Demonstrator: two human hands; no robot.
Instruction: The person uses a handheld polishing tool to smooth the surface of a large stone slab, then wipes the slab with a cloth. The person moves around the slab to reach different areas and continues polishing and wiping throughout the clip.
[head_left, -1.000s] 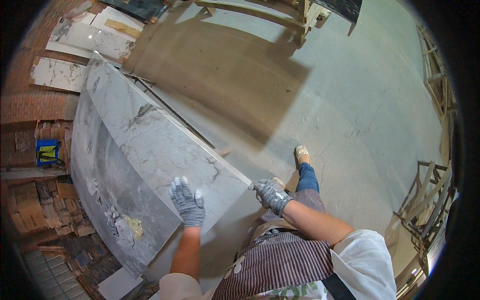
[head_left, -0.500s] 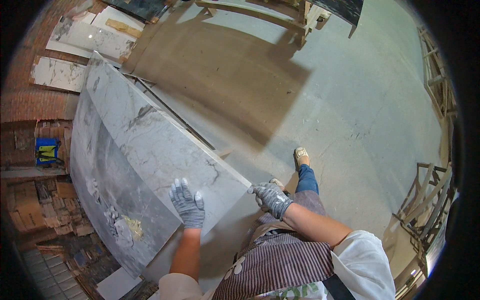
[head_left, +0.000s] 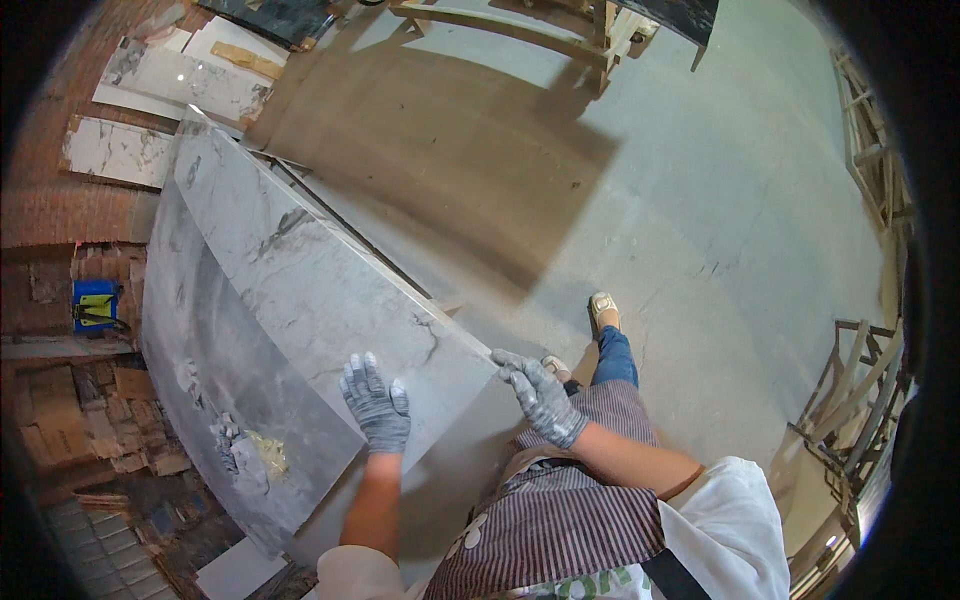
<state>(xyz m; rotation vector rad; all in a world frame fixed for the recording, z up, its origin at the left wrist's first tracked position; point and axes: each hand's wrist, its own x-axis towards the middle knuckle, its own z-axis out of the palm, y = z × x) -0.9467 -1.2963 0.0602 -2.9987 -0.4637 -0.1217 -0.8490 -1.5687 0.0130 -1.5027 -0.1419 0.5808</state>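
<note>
A long white marble-look slab (head_left: 330, 290) with grey veins lies on top of a wider grey slab (head_left: 240, 350). My left hand (head_left: 378, 408), in a grey knit glove with whitened fingertips, rests flat on the white slab near its close end, fingers spread. At the slab's near right corner is my gloved right hand (head_left: 545, 402). Its fingers stretch to the corner edge and seem to touch it, with the thumb apart below them. No object shows in either hand. Crumpled grey gloves (head_left: 228, 445) and a yellowish crumpled piece (head_left: 268, 455) lie on the grey slab.
Further slabs (head_left: 120, 150) lie at the far left, by a brick-coloured surface. A blue and yellow container (head_left: 96, 304) and stacked wooden pieces (head_left: 120, 425) are on the left. A wooden frame (head_left: 500, 28) stands at the back, and rack frames (head_left: 850, 390) stand at right.
My right hand has shifted slightly up at the slab corner, its fingers straightening from a curled hold. The left hand has stayed almost in place on the white slab.
</note>
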